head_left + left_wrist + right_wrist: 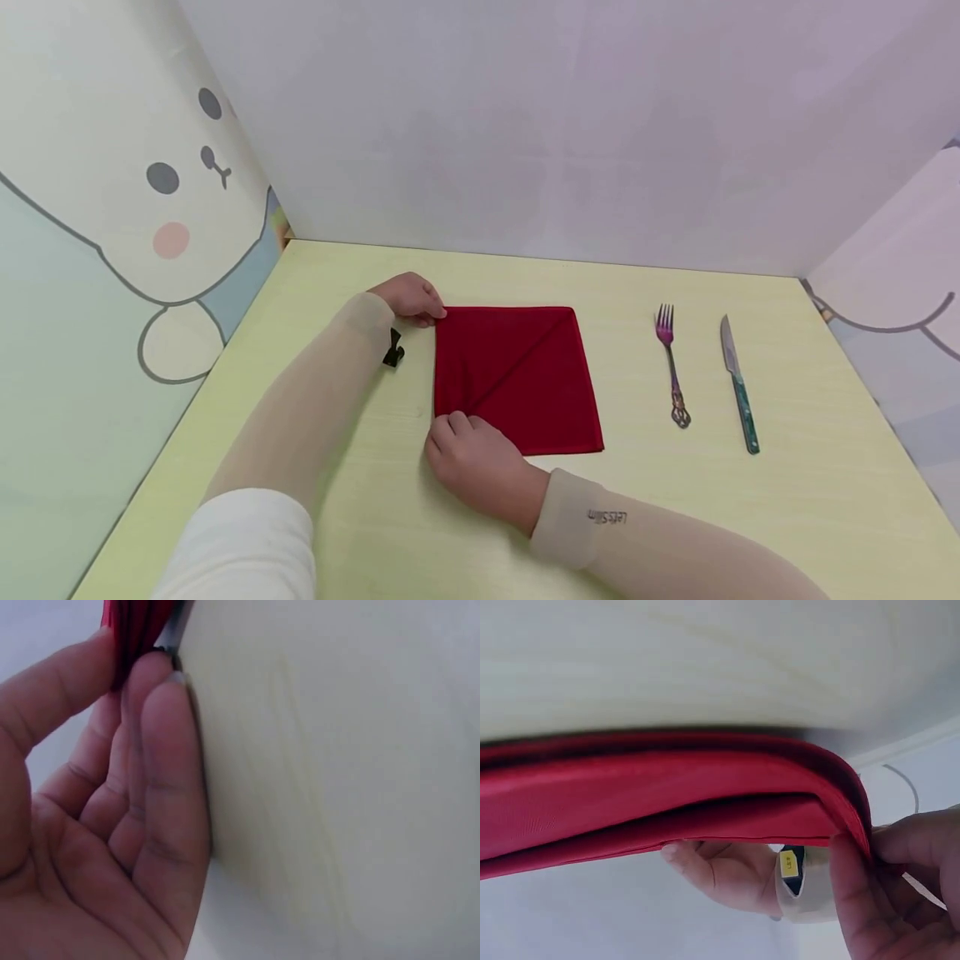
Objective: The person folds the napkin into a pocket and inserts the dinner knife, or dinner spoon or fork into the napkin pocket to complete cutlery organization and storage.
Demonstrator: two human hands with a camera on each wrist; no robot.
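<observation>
A red cloth napkin [525,383], folded into a square with a diagonal crease, lies flat on the table. At its far left corner, my left hand [408,297] pinches the edge between thumb and fingers; the left wrist view shows the red cloth [139,634] at those fingertips. My right hand [483,462] grips the near left corner. In the right wrist view, that hand [904,892] pinches the napkin's stacked layers [652,795], bent up at the corner, and the left hand [735,877] appears behind the cloth.
Right of the napkin lie a fork [670,358] with a purplish head and a knife [738,387] with a green handle. A small black piece [393,348] shows beside the left wrist. A pale wall [525,150] stands behind the yellowish table [360,500].
</observation>
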